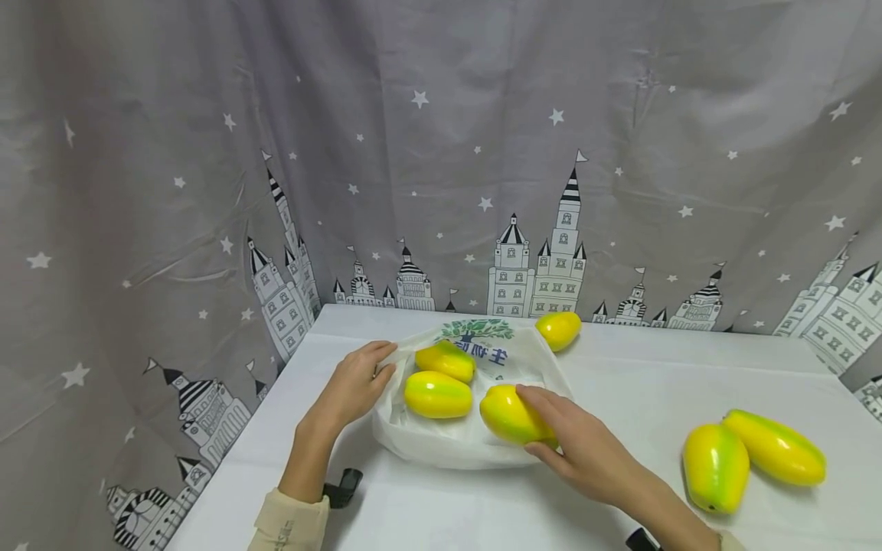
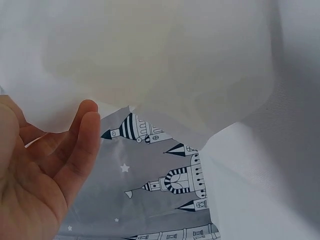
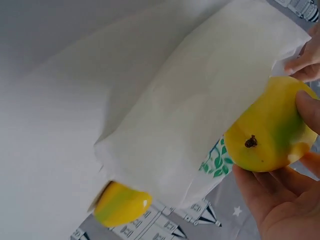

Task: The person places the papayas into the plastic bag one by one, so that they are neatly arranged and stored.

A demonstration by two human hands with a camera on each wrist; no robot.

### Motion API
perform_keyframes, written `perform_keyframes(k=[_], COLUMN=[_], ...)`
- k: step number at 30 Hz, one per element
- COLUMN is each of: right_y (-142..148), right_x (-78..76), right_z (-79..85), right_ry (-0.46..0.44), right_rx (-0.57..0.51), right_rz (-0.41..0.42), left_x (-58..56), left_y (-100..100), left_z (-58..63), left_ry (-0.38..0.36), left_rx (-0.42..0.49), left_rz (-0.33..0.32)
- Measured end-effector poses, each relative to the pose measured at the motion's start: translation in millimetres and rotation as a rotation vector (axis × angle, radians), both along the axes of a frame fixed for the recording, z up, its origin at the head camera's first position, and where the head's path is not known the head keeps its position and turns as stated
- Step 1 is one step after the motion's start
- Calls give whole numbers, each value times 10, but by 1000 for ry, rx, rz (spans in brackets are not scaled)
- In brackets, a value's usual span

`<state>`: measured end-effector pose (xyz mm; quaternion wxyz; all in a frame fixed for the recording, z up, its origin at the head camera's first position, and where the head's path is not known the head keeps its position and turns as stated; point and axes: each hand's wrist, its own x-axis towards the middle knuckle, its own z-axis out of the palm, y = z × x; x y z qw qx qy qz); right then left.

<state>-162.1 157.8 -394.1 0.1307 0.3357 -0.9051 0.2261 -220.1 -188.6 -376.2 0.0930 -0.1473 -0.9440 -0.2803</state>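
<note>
A white plastic bag [image 1: 462, 457] with a green tree print lies with its mouth wide open on the table. My left hand [image 1: 356, 383] holds its left rim; in the left wrist view the bag's edge [image 2: 150, 65] runs between thumb and fingers. Inside the bag, on its left side, lie two yellow-green papayas, one behind [image 1: 444, 361] and one in front [image 1: 438, 395]. My right hand [image 1: 586, 444] grips another papaya [image 1: 511, 413] over the right part of the bag's mouth. The right wrist view shows this papaya's dark stem end [image 3: 251, 142] beside the bag's rim.
One papaya [image 1: 559, 330] rests behind the bag's right back corner. Two more papayas, one upright to me [image 1: 716, 468] and one slanting [image 1: 777, 448], lie together on the right of the white table [image 1: 634, 383]. A grey curtain [image 1: 441, 153] with castles hangs behind.
</note>
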Motion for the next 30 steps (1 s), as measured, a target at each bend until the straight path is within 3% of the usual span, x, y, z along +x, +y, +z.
perform_keyframes(k=[8, 15, 30], right_y=[-202, -344, -678], right_x=[-30, -86, -132], right_z=[-27, -84, -73], right_ry=[-83, -73, -163], right_rx=[-26, -56, -106], right_rz=[20, 96, 132], left_x=[-8, -5, -12], left_y=[3, -1, -8], left_z=[-10, -5, -14], left_ry=[0, -5, 26], left_rx=[-4, 8, 31], left_rz=[2, 4, 22])
